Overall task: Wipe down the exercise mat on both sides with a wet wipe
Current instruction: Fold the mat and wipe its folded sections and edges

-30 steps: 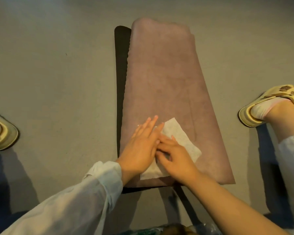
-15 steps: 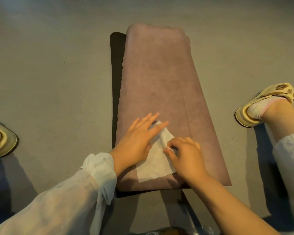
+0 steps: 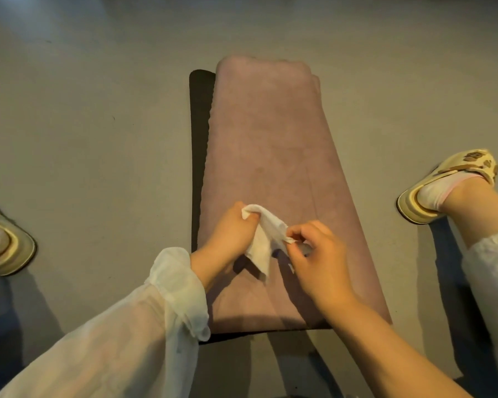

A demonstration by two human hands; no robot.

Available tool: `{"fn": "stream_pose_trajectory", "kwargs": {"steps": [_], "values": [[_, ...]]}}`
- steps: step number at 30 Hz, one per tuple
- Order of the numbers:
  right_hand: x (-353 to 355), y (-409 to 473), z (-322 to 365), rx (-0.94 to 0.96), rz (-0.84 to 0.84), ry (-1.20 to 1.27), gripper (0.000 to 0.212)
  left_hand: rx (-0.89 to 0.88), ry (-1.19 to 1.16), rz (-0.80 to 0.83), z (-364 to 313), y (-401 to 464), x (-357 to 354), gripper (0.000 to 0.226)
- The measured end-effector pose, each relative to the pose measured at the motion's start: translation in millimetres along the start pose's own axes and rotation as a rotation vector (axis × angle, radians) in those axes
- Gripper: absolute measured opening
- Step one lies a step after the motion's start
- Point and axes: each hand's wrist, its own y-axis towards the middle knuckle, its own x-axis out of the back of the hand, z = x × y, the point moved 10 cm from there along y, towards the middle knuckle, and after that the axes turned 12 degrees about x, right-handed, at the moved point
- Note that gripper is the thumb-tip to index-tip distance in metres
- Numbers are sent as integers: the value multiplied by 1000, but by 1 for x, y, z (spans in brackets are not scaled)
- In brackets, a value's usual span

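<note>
Right now the wet wipe (image 3: 263, 239) is off the mat, lifted just above its near end, held between both hands w/ its loose lower corner hanging toward the mat surface. The left hand (image 3: 230, 231) has its fingers curled round the wipe's upper end; the right hand (image 3: 319, 254) pinches the opposite edge btwn thumb and fingertips. So neither hand is free, both are grasping the wipe. The exercise mat (image 3: 268, 156) lies lengthwise away from the person, pinkish-mauve face up, apparently folded over, w/ a dark layer showing along its left edge and at the near end. Judged step: prepping the wipe, i.e. gathering or refolding it, rather than an actual wiping stroke, since the wipe isn't in contact w/ the mat. The whole task looks early; the underside prob. isn't done yet, though that can't be confirmed. Next move likely calls for bunching the wipe into a pad, pressing it flat on the mat and stroking along its length, then flipping or unfolding the mat for the other side. Around it: plain grey-beige floor (image 3: 84, 116), smooth and hard-looking. A slippered foot (image 3: 449, 185) sits right of the mat, another slipper (image 3: 3, 242) at far left. The left arm wears a sheer white sleeve (image 3: 144, 320); the right forearm is bare.
</note>
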Motion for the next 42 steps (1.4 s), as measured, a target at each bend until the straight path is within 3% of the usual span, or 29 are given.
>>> {"fn": "stream_pose_trajectory", "kwargs": {"steps": [3, 5, 7, 10, 13, 14, 15, 16, 18, 19, 20, 23, 26, 30, 34, 36, 38, 42], "values": [[-5, 0, 25, 238, 55, -193, 8, 337, -660, 429, 20, -16, -34, 29], [-17, -4, 26, 273, 175, -220, 13, 391, -787, 637, 17, -28, -45, 38], [-31, -9, 21, 232, 310, -131, 23, 366, -635, 629, 17, -29, -48, 33], [-36, -11, 11, 181, 374, -40, 45, 190, -378, 285, 7, -5, -23, 23], [-20, -5, -19, 89, 329, -232, 49, -307, -97, -216, -44, 2, 33, 24], [-14, -6, -34, 27, 342, -351, 49, -455, -1, -307, -58, -2, 44, 24], [-10, -9, -52, -60, 376, -457, 51, -572, 100, -312, -66, -1, 41, 27], [-7, -16, -72, -161, 421, -537, 54, -660, 199, -205, -66, 3, 26, 32], [-5, -33, -102, -325, 492, -590, 62, -703, 742, 6, -36, 18, -25, 41], [-7, -40, -111, -364, 512, -577, 64, -650, 1020, -25, -15, 31, -34, 46], [-10, -45, -116, -369, 532, -565, 64, -608, 1151, -79, -5, 41, -36, 53], [-22, -54, -119, -337, 582, -581, 62, -518, 1043, -203, -8, 55, -29, 67], [-25, -57, -120, -358, 591, -601, 61, -539, 1068, -267, -19, 60, -36, 55], [-39, -64, -106, -314, 642, -582, 57, -731, 1169, -83, -4, 46, -47, 51], [-56, -73, -87, -262, 663, -554, 55, -1000, 1252, 279, 71, -17, -64, 57], [-53, -71, -84, -254, 634, -568, 53, -1016, 1348, 439, 113, -41, -77, 67], [-47, -68, -81, -228, 594, -579, 49, -1009, 1432, 467, 130, -46, -84, 71], [-39, -55, -79, -121, 578, -574, 52, -931, 1374, 317, 110, -28, -68, 71]]}}
